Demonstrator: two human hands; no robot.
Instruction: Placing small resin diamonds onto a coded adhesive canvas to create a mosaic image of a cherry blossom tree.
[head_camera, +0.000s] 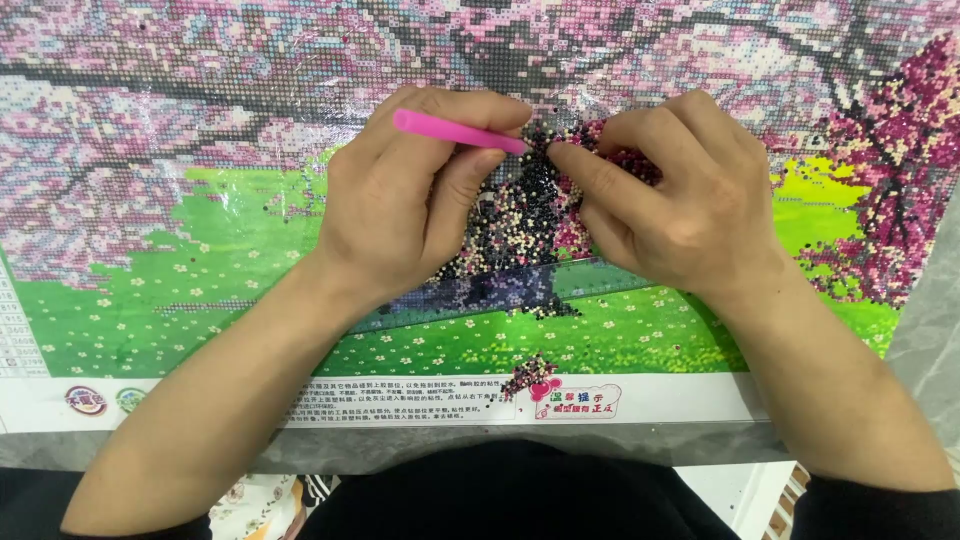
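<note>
Resting surface: grey table edge, nearest the body.
Canvas: diamond-painting canvas, flat, white printed strip along near border.
Left hand: fingers clamped on pink applicator pen, tip at dark bead patch.
Right hand: fingertips pinched together, touching beads.

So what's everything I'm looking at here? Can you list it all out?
diamond painting canvas: one, pink blossom trees above green grass, white bottom border, covering most of the view
beads: many, tiny, dark, cream and magenta, clustered on the canvas between the hands
clear film: one, see-through, partly lifted across the canvas middle
pink pen: one, pink, held with its tip at the beads
grey surface: one, under the canvas, right edge
left hand: one, gripping the pink pen
right hand: one, fingertips pinching at the beads
</note>
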